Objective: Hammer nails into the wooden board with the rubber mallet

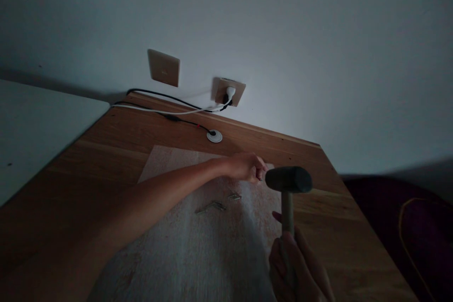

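My right hand (297,269) is wrapped around the wooden handle of a rubber mallet (288,179), at the lower right. The mallet's black head is raised, handle pointing down, and appears just right of my left fingers. My left hand (247,167) reaches across a pale, whitish wooden board (198,245), near its far right corner. Its fingers are pinched together; a tiny dark tip shows below them, too small to name. Several thin metal pieces (214,206), resembling nails or screws, lie on the board. A small reddish shape behind the handle is unclear.
Beneath the board is a brown wooden tabletop (339,226) against a white wall. Black and white cables (177,112) run along the back to a wall socket (231,92). A round white cable grommet (214,136) sits behind the board. Dark purple fabric (385,207) is at right.
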The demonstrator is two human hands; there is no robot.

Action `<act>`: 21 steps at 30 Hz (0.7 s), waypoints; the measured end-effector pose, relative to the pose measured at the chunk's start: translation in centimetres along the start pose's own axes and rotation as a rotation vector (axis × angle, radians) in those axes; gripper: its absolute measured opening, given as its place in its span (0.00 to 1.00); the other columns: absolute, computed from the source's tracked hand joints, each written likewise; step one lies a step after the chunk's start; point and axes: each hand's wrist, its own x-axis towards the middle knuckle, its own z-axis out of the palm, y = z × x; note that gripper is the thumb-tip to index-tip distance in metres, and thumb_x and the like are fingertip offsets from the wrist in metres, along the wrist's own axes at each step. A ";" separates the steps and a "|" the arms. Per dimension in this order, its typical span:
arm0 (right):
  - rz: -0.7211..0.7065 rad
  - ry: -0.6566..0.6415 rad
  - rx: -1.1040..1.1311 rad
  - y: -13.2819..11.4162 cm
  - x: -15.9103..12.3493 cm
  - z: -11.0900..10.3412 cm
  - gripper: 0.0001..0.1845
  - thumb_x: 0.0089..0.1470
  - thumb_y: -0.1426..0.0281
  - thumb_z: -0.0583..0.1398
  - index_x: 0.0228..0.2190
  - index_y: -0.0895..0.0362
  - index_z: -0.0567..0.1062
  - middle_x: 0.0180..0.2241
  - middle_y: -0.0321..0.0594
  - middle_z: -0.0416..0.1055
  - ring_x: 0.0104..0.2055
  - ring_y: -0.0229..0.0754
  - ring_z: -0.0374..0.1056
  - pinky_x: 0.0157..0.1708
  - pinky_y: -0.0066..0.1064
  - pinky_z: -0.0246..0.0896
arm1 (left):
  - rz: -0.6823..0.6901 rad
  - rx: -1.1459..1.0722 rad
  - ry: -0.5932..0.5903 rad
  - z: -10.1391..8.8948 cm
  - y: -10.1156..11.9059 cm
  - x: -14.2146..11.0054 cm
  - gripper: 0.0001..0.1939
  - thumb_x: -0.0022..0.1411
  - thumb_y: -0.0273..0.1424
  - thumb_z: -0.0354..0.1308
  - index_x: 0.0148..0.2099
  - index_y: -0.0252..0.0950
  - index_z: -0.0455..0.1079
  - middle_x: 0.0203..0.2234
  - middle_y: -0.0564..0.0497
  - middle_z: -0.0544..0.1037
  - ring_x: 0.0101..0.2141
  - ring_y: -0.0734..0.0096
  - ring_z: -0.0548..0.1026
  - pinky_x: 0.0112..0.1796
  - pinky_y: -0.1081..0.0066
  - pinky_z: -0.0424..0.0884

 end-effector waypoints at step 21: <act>-0.034 0.001 -0.022 -0.1 -0.2 0.5 0.48 0.48 0.42 0.76 0.61 0.54 0.73 0.19 0.22 0.62 0.15 0.24 0.49 0.14 0.15 0.46 | 0.014 -0.025 -0.021 -0.1 0.0 0.0 0.09 0.53 0.16 0.71 0.31 0.35 0.81 0.33 0.52 0.84 0.39 0.67 0.81 0.41 0.71 0.69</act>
